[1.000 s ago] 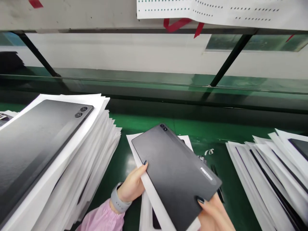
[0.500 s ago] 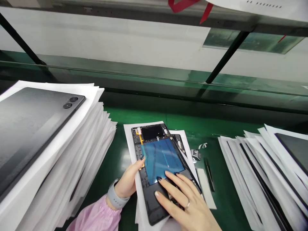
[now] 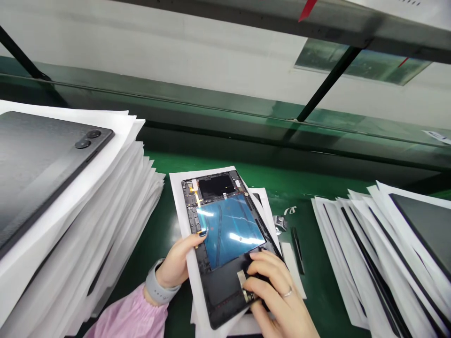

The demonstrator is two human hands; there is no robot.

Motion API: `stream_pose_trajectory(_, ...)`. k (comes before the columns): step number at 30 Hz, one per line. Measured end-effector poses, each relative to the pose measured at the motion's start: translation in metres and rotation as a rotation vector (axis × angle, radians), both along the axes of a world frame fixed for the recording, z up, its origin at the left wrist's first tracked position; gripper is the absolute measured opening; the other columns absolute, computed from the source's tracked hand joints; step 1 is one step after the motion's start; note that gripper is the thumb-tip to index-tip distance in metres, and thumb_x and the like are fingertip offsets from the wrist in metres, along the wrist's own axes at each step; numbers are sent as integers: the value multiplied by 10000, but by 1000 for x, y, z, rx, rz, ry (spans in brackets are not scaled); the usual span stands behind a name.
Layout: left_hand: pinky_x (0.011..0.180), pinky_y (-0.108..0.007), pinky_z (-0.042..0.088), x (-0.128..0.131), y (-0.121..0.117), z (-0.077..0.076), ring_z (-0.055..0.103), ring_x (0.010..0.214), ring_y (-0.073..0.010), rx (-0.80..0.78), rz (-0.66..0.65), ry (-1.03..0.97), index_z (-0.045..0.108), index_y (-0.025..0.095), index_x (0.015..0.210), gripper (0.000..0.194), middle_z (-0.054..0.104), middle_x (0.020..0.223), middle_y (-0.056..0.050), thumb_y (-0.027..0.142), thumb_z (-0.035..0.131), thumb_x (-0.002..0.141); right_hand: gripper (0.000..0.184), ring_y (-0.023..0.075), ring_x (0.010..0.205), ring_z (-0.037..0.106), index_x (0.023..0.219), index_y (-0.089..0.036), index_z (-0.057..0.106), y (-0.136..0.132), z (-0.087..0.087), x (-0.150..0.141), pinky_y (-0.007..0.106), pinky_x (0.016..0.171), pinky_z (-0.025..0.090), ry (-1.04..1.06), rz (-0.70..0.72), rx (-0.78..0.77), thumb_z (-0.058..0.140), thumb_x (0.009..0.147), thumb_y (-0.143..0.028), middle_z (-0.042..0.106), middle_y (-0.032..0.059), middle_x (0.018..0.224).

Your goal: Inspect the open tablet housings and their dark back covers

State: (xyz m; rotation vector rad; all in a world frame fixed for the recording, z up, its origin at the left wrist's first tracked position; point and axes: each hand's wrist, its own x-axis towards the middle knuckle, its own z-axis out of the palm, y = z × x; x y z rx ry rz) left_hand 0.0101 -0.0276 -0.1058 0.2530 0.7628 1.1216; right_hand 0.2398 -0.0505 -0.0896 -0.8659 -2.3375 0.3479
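Note:
An open tablet (image 3: pixel 229 230) lies face up on a white paper sheet (image 3: pixel 179 206), showing its inside: a black frame, a blue film-covered panel and thin orange flex strips. My left hand (image 3: pixel 178 260) grips the tablet's left edge together with the sheet, its thumb resting on the frame. My right hand (image 3: pixel 278 293) is curled over the dark lower end of the tablet. Its fingers sit beside a small tan strip (image 3: pixel 241 280), and a ring shows on one finger. Part of that lower end is hidden under my fingers.
Tall paper-interleaved stacks stand on both sides, with a grey tablet (image 3: pixel 42 173) on the left stack (image 3: pixel 105 211) and the right stack (image 3: pixel 369 263) fanned out. A small metal part (image 3: pixel 280 223) and a black strip (image 3: pixel 298 249) lie on the green bench (image 3: pixel 317 291).
The tablet has gone from back-up in both hands to lying inside-up on the sheet. My right fingers have curled in at its lower end. The view has shifted slightly.

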Motion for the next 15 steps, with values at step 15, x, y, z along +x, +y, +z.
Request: stream_pose_trajectory(15, 657, -280, 635, -3, -9, 2, 772, 671, -251, -16, 0, -116, 830, 133, 804, 144, 797, 676, -47, 255, 830, 727, 187, 299, 1348, 520, 1069, -297, 729, 29, 2, 48, 402, 1089, 468, 541, -334, -584, 588, 980, -382, 604, 89, 1360)
